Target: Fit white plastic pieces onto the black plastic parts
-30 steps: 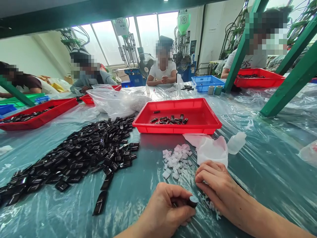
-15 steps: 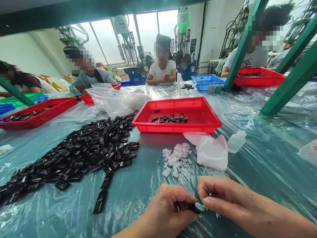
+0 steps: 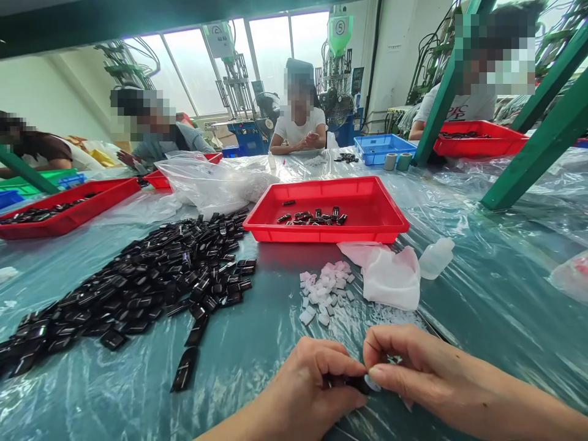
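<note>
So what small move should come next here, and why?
Probably a gentle press by the right hand at the pale round end of the black part: the left hand grips that part, and the right hand is touching or nearly touching that end. Whether it pinches anything is hidden.

I am in a factory workshop: co-workers (image 3: 298, 131) are ranged around my plastic-covered table (image 3: 239, 352), a great heap of small black parts (image 3: 151, 275) lies before me, red trays (image 3: 321, 235) carry more, and tall machines (image 3: 340, 38), one numbered 5, stand with fans (image 3: 267, 113) by the windows (image 3: 271, 46).
</note>
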### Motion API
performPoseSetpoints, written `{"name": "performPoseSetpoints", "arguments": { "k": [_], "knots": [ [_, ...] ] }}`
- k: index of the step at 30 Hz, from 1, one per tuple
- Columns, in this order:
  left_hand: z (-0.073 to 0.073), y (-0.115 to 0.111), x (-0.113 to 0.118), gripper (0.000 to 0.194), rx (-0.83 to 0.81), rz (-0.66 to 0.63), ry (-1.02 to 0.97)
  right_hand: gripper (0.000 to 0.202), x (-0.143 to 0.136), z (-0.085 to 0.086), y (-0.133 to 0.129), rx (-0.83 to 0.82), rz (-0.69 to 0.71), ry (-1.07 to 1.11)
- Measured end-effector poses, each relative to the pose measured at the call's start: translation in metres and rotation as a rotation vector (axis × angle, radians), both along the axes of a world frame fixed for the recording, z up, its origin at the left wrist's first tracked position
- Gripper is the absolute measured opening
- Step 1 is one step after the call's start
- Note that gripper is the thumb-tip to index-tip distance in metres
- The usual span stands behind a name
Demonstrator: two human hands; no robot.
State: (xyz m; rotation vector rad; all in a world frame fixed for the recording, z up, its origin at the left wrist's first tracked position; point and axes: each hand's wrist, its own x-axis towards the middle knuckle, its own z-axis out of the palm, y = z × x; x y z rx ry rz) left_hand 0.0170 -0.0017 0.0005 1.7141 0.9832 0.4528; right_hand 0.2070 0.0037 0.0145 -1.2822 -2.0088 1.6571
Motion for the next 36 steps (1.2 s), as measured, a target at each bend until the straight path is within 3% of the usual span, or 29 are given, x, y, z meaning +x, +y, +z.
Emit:
{"name": "performPoseSetpoints", "arguments": {
  "k": [8, 19, 22, 27, 32, 36],
  "knots": [
    [-0.001, 0.001, -0.003, 0.011, -0.011, -0.051, -0.018, 0.015, 0.000, -0.007, 0.003, -0.179, -0.042, 0.104],
    [-0.001, 0.001, -0.002, 0.011, -0.022, -0.009, -0.044, 0.017, -0.005, -0.010, 0.002, -0.228, -0.108, 0.164],
    [-0.003, -0.001, -0.001, 0.010, -0.128, 0.068, -0.068, 0.021, -0.008, -0.011, 0.002, -0.181, -0.115, 0.191],
    [-0.004, 0.002, -0.003, 0.018, -0.462, 0.208, -0.235, 0.037, -0.007, -0.015, 0.006, -0.078, -0.202, 0.266],
    [-0.003, 0.006, -0.006, 0.032, -0.536, 0.284, -0.381, 0.025, -0.006, -0.018, 0.004, 0.029, -0.230, 0.343],
    [-0.005, 0.007, -0.005, 0.037, -0.590, 0.328, -0.469, 0.046, -0.007, -0.018, -0.002, 0.081, -0.158, 0.292]
  ]
}}
